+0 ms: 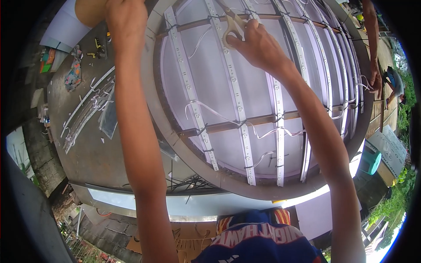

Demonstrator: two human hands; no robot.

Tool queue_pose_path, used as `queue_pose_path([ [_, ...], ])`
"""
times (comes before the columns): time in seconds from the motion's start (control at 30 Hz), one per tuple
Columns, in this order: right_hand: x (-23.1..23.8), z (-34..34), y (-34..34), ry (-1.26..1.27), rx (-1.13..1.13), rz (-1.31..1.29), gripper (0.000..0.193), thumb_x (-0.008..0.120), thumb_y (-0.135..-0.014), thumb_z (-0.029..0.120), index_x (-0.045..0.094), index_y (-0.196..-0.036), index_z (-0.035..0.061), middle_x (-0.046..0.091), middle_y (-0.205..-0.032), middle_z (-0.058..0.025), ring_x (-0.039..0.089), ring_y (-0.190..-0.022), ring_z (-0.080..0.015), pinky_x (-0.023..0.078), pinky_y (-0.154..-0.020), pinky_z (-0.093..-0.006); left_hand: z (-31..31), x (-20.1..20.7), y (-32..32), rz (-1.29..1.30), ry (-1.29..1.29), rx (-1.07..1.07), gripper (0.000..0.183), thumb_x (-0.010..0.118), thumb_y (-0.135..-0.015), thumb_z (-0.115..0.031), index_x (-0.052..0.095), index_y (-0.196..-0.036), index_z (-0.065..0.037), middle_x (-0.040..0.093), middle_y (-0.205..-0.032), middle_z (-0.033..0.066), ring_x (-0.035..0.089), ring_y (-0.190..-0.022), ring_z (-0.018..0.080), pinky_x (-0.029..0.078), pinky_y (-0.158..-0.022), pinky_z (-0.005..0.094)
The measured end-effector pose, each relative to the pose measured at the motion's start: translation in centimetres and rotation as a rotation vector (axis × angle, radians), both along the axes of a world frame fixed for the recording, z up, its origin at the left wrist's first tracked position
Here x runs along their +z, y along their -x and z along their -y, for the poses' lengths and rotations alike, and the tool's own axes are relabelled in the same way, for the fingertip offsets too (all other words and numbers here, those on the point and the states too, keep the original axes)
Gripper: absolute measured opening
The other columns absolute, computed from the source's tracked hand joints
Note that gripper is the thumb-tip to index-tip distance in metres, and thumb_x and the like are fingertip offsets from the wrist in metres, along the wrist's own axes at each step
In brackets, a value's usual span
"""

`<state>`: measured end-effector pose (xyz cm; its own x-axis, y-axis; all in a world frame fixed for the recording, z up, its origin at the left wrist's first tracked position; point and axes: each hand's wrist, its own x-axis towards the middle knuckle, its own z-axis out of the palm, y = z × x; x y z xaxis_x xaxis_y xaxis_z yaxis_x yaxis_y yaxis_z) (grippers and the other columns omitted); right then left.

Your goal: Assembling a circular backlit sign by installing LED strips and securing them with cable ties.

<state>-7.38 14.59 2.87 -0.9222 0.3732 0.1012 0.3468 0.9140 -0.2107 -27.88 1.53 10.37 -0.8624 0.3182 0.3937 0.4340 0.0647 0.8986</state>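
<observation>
Your right hand grips the scissors at twelve o'clock, blades over the LED strips in the round frame; your left hand sits well apart at eleven, and I cannot tell its grip. You seem to be trimming cable ties; the next cut likely calls for clearing the white wires

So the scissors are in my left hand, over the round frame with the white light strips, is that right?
Not quite: the head view shows the scissors in your right hand, over the round frame with the white light strips.
</observation>
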Motion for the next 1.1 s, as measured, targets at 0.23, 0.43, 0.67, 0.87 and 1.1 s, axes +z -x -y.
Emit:
queue_pose_path([
  [0.23,1.7,4.7,2.3,0.262,-0.116,0.186,0.068,0.057,-0.079,0.051,0.057,-0.101,-0.0132,0.056,-0.091,-0.0224,0.062,-0.087,-0.0334,0.05,-0.078,-0.0426,2.6,-3.9,1.1,-0.194,0.761,-0.01,0.063,0.072,-0.071,-0.055,0.065,-0.109,-0.005,0.068,-0.078,0.0083,0.066,-0.075,0.026,0.049,-0.075,0.0372],
  [0.43,-0.4,7.0,5.1,0.301,-0.086,0.13,0.062,0.063,-0.073,0.046,0.055,-0.095,-0.0119,0.056,-0.088,-0.0226,0.062,-0.079,-0.0363,0.051,-0.074,-0.0422,1.7,-4.0,3.5,-0.28,1.02,-0.032,0.043,0.059,-0.085,-0.042,0.067,-0.096,-0.001,0.067,-0.082,0.0116,0.064,-0.078,0.0297,0.048,-0.076,0.0383],
  [0.67,-0.4,7.5,5.3,0.334,-0.161,0.236,0.069,0.067,-0.069,0.051,0.058,-0.104,-0.0075,0.056,-0.095,-0.0164,0.061,-0.09,-0.0272,0.05,-0.075,-0.0378,1.0,-2.5,1.7,-0.203,0.929,0.099,0.033,0.056,-0.088,-0.028,0.065,-0.083,0.003,0.064,-0.091,0.0257,0.062,-0.09,0.0432,0.046,-0.077,0.0488],
  [0.87,-2.1,6.0,6.7,0.314,-0.133,0.175,0.069,0.068,-0.072,0.051,0.057,-0.105,-0.009,0.057,-0.101,-0.02,0.062,-0.094,-0.0308,0.052,-0.08,-0.0408,0.8,-2.0,1.4,-0.222,0.946,0.06,0.033,0.057,-0.087,-0.028,0.066,-0.081,0.003,0.064,-0.089,0.0256,0.063,-0.09,0.042,0.047,-0.078,0.0486],
  [1.1,-2.2,5.7,8.5,0.298,-0.009,0.077,0.045,0.068,-0.077,0.037,0.067,-0.074,-0.0076,0.058,-0.089,-0.0233,0.062,-0.082,-0.0339,0.053,-0.073,-0.0425,1.0,-4.0,2.4,-0.409,0.832,0.054,0.032,0.057,-0.086,-0.027,0.067,-0.086,0.004,0.063,-0.097,0.0272,0.061,-0.094,0.0429,0.046,-0.082,0.0491],
])
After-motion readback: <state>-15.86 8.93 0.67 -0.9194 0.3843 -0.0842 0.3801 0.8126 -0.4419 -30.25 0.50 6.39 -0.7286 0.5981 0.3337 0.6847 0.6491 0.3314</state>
